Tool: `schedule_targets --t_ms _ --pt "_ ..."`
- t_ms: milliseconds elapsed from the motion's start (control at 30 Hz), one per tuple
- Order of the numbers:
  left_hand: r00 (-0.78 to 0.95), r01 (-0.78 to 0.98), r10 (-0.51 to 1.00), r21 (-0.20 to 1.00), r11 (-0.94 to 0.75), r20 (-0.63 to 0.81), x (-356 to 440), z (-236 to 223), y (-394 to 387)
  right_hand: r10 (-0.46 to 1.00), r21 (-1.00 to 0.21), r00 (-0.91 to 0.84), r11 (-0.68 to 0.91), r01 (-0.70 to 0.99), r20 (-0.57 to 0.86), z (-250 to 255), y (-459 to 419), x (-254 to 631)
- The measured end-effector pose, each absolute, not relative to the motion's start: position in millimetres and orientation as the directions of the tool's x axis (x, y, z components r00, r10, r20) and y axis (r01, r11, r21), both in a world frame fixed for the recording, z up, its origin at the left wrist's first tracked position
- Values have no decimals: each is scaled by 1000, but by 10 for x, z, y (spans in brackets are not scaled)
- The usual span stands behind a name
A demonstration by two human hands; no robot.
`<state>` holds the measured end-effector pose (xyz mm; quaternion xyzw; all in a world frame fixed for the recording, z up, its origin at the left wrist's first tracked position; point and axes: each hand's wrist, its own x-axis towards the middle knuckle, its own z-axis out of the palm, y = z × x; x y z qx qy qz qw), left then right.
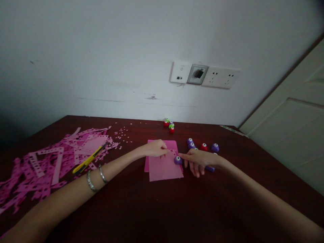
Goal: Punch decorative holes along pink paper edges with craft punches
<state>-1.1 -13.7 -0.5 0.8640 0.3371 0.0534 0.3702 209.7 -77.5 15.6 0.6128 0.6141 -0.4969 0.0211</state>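
Left hand (pixel 155 148): loosely curled, fingertips on pink paper sheets (pixel 164 167), grip unclear
Left wrist: two silver bangles (pixel 97 177)
Right hand (pixel 199 160): open, fingers spread, index finger just beside a purple craft punch (pixel 178 160)
Farther on: more craft punches (pixel 204 147), purple and red, beside right hand
Left of paper: yellow craft knife (pixel 87 160) on punched pink paper strips (pixel 50 165)
Beneath: dark red wooden table (pixel 162 206)

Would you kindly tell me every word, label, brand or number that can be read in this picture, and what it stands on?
None can be read.
White wall plate: small marks, too small to read.
Yellow craft knife: any marking too blurred to read.
Purple craft punch: nothing legible.
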Motion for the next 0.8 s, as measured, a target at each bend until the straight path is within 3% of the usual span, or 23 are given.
schedule_targets --t_ms 233,567,800 --pt "731 605 579 735 -306 -361 156 82 -183 717 -548 -241 -229 805 -655 119 -735 2032" --pt "746 649 421 705 -286 -516 321 -16 -55 658 -646 -309 -355 676 -686 100 -695 2074" --pt "728 675 330 713 -192 -601 381 -104 54 619 -624 -304 -399 672 -724 120 -683 2034"
